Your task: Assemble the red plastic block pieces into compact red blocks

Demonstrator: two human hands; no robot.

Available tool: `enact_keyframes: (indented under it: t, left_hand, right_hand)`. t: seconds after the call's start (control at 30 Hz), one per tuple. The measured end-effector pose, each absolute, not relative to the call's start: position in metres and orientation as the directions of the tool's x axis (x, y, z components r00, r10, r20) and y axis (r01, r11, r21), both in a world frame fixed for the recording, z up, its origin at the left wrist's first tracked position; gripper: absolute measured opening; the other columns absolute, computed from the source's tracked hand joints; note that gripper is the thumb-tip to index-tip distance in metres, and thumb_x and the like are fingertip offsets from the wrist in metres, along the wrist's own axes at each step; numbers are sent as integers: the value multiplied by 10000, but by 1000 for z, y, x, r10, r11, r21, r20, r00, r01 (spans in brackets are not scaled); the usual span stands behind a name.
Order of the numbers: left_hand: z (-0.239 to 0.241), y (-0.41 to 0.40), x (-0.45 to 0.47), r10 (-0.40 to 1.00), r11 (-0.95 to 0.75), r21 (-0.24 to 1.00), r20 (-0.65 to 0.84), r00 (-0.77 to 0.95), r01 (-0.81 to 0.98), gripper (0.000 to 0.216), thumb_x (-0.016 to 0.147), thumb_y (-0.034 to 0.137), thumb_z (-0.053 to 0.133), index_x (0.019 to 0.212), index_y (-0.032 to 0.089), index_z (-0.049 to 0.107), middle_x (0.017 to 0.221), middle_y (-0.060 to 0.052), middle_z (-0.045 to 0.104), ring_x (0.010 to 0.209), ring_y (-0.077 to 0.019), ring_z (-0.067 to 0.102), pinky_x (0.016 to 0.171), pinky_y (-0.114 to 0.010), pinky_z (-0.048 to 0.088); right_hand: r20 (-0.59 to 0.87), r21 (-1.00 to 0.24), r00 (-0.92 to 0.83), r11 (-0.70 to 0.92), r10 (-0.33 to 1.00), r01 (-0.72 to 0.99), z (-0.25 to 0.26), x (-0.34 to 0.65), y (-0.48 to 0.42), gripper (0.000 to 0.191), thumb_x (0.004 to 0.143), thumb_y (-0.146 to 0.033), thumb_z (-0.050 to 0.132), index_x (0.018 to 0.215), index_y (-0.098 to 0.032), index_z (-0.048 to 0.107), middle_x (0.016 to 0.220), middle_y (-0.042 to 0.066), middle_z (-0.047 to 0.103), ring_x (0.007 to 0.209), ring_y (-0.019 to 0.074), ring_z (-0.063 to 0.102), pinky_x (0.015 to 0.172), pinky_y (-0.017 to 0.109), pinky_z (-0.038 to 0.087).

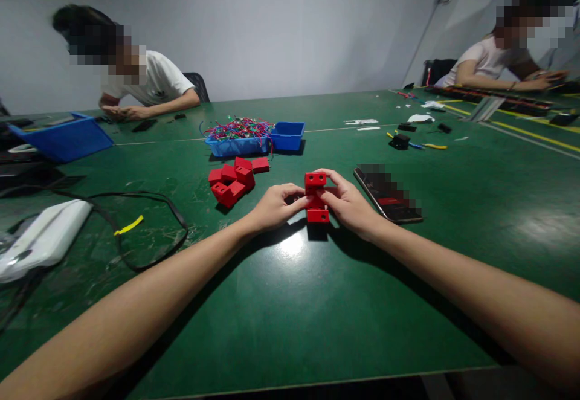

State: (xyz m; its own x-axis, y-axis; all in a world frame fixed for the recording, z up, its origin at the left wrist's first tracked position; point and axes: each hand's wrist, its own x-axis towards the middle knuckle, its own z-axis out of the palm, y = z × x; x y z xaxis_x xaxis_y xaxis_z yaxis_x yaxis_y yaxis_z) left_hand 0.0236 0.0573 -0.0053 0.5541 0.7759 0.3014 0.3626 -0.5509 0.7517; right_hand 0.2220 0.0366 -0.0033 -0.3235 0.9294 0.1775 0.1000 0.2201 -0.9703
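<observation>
A short stack of red blocks with small round holes (316, 215) stands on the green table in front of me. My left hand (277, 208) grips its left side, thumb pressed against the middle. From the other side my right hand (348, 203) closes on the same stack, with the thumb across its front and the fingers behind. The fingertips partly cover the middle blocks. To the left lies a loose pile of similar red blocks (231, 181), several of them heaped together and touching.
Behind the pile stand a blue tray of coloured wires (238, 145) and a smaller blue bin (289, 136). A phone (387, 194) lies right of my hand. Further left are a black cable (174, 219) and a white device (45, 237). Two people sit across the table (317, 315).
</observation>
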Motion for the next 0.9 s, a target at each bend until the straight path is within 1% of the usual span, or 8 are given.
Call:
enact_keyframes:
  t: [0.1, 0.23, 0.43, 0.63, 0.9]
  left_hand:
    - [-5, 56, 24, 791, -541, 760, 314, 525, 361, 292, 894, 386, 611, 981, 140, 742, 920, -70, 745, 806, -177, 664, 750, -275, 506]
    - [-5, 54, 25, 819, -512, 776, 311, 482, 369, 304, 867, 413, 632, 917, 132, 736, 837, -53, 723, 738, -161, 634, 686, -257, 495]
    - [-3, 53, 26, 821, -515, 768, 312, 478, 381, 334, 890, 435, 594, 883, 132, 735, 832, -54, 723, 742, -164, 637, 688, -256, 482]
    - [-3, 54, 25, 828, -498, 773, 288, 482, 393, 375, 927, 430, 528, 856, 122, 729, 810, -50, 716, 730, -157, 629, 672, -244, 460]
    - [-1, 55, 25, 842, -480, 777, 276, 463, 408, 333, 898, 397, 561, 844, 125, 746, 810, -51, 722, 719, -149, 624, 659, -233, 450]
  right_hand:
    - [166, -973, -334, 208, 928, 95, -2, 221, 35, 390, 863, -293, 523, 1248, -256, 466, 890, 10, 699, 793, 188, 695, 734, 325, 564]
    - [180, -975, -363, 216, 914, 61, -2, 223, 35, 398, 863, -302, 553, 1247, -241, 466, 920, 24, 701, 838, 198, 699, 770, 339, 566]
    - [192, -972, -389, 230, 901, 53, -4, 225, 36, 394, 894, -259, 533, 1280, -239, 452, 951, 35, 706, 893, 207, 701, 823, 360, 571]
    - [197, -973, -405, 228, 893, 30, -5, 226, 36, 400, 910, -282, 541, 1292, -223, 440, 972, 46, 703, 845, 197, 692, 775, 337, 564]
    - [228, -967, -422, 255, 878, 9, -8, 227, 39, 398, 903, -302, 578, 1275, -231, 455, 859, 11, 665, 864, 199, 679, 780, 337, 547]
